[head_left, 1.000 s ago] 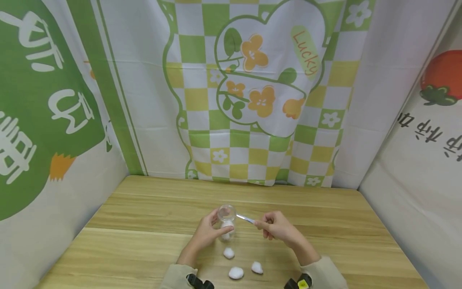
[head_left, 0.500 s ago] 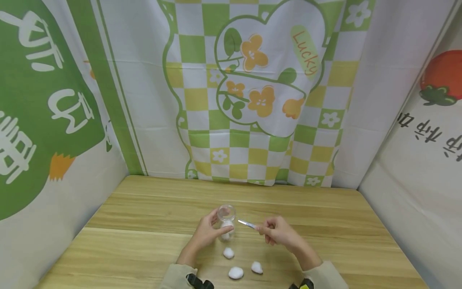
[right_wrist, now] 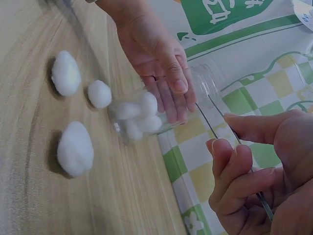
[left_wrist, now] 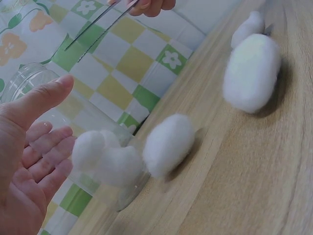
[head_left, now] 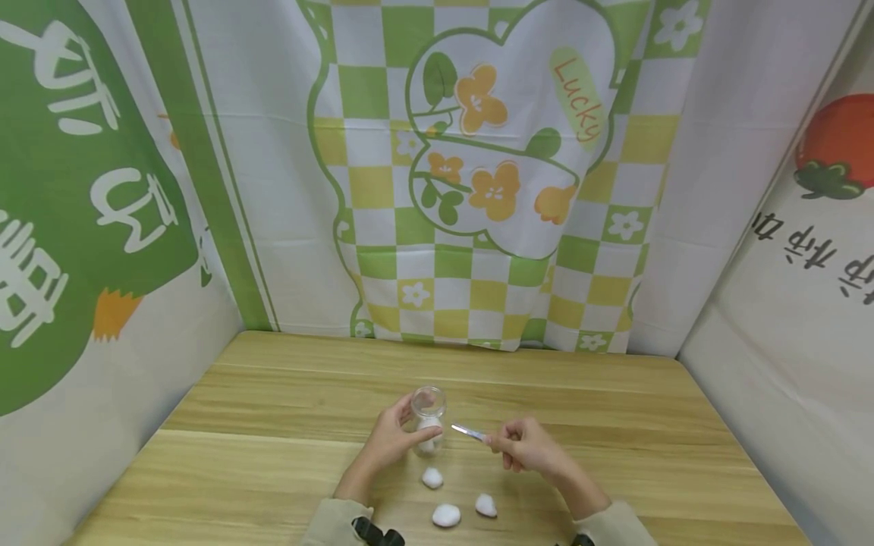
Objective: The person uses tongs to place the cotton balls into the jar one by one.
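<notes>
My left hand [head_left: 394, 438] holds a clear jar [head_left: 429, 406] upright on the table, thumb on the near side and fingers round the far side. Several white cotton balls [right_wrist: 147, 104] lie in the jar's lower part. To the right, my right hand [head_left: 526, 445] pinches metal tweezers [head_left: 470, 433] between thumb and fingers. Their tips point at the jar but stand apart from it, spread with nothing between them in the left wrist view. Three more cotton balls lie on the wood: one [head_left: 432, 478] just in front of the jar, two [head_left: 447, 516] [head_left: 485, 505] nearer me.
The wooden table [head_left: 287, 394] reaches back to a green and yellow checked cloth [head_left: 478, 288]. Printed cloth also hangs at the left [head_left: 136, 379] and right sides.
My right hand has drawn the tweezers away from beside the jar's mouth, toward me and slightly right. The left hand, the jar and the loose cotton balls have stayed in place.
</notes>
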Demonstrator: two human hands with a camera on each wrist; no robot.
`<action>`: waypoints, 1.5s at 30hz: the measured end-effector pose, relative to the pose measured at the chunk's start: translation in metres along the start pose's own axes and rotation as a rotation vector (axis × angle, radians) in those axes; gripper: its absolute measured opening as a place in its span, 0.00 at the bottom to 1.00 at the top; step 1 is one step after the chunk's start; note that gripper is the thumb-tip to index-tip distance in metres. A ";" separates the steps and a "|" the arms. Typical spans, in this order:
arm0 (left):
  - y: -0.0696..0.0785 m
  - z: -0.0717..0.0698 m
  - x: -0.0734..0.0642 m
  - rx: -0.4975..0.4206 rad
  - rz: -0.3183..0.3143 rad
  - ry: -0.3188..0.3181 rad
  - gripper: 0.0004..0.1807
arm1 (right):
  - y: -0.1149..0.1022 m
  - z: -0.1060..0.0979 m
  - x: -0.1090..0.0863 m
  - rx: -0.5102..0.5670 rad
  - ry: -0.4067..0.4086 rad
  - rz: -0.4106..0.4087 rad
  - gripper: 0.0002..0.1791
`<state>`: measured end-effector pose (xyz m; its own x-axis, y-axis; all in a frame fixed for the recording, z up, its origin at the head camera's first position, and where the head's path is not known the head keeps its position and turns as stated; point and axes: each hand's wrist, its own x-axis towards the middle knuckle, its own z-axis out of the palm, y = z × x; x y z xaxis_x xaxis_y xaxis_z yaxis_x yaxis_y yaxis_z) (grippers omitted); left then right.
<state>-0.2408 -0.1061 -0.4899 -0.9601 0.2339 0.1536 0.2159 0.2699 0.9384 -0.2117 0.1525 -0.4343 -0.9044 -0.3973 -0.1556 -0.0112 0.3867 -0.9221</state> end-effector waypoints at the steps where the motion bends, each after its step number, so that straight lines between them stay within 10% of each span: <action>1: 0.000 0.000 0.000 0.000 0.000 0.001 0.44 | 0.001 0.000 0.000 -0.003 -0.003 0.002 0.19; 45: 0.001 0.001 0.000 0.017 0.015 0.023 0.42 | 0.025 0.018 -0.003 -0.009 -0.081 0.032 0.19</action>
<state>-0.2404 -0.1043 -0.4890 -0.9605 0.2168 0.1746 0.2329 0.2824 0.9306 -0.2018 0.1486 -0.4629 -0.8667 -0.4506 -0.2139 0.0135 0.4075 -0.9131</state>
